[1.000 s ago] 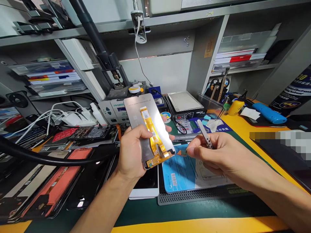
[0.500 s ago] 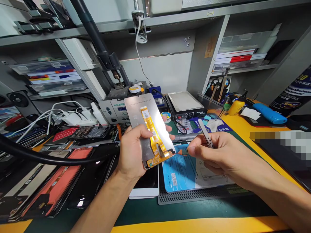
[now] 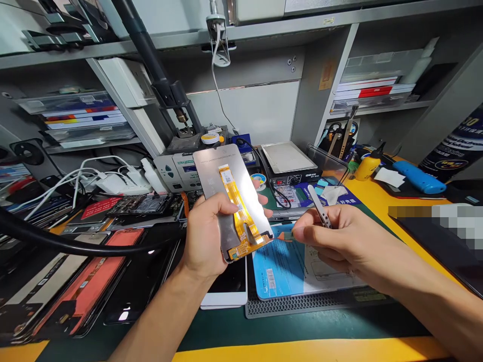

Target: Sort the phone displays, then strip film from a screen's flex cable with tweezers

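My left hand (image 3: 207,231) is closed around a phone screen assembly (image 3: 211,176), its silvery metal back turned toward me. A yellow flex cable (image 3: 234,201) runs down that back, with my thumb lying on it, and widens at the lower edge. Close by on the right, my right hand (image 3: 326,229) is closed on silver tweezers (image 3: 317,203) with holes in the body; their rounded end points up. From its pinched thumb and finger a small copper-coloured strip (image 3: 284,236) reaches to the screen's lower right corner. Whether it is joined there I cannot tell.
Below the hands lie a blue and white package (image 3: 277,271) and a white phone (image 3: 226,299). Several screens, one with a red back (image 3: 100,274), lie left, crossed by a black hose (image 3: 94,247). Behind stands a heating plate (image 3: 289,157); a yellow bottle (image 3: 368,166) is at right.
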`<state>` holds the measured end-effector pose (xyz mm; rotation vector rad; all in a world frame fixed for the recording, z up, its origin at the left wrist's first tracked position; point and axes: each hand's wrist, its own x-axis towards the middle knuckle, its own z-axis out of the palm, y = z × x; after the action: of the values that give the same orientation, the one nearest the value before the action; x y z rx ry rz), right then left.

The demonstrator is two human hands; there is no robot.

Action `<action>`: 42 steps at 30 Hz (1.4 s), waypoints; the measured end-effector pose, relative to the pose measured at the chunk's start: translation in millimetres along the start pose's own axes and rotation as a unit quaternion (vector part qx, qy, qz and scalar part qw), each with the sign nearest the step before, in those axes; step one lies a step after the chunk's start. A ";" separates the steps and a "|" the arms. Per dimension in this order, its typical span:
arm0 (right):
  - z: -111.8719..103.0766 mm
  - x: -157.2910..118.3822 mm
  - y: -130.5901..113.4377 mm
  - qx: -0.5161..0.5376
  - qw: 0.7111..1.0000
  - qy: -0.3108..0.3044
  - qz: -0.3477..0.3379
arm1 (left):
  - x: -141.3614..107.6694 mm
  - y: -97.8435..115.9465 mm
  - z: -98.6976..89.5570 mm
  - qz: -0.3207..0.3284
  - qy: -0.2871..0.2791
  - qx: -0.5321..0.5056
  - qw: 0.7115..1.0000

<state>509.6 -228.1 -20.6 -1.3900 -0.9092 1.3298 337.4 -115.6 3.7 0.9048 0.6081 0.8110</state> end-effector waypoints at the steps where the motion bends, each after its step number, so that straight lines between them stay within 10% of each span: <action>1: -0.3 0.0 0.1 0.002 1.000 -0.001 0.005 | 0.0 0.1 0.0 0.000 0.000 0.000 1.000; 23: -0.5 -0.9 -9.2 0.066 0.996 -0.040 0.049 | 3.9 1.5 -5.5 -0.026 -0.038 -0.044 0.998; 42: -4.0 2.5 -8.4 0.175 0.972 0.105 -0.113 | 7.6 3.8 -7.0 -0.040 0.036 -0.095 0.994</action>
<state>514.8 -224.2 -13.5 -1.0931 -0.6322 1.0848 335.1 -104.9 2.6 0.6760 0.6149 0.8180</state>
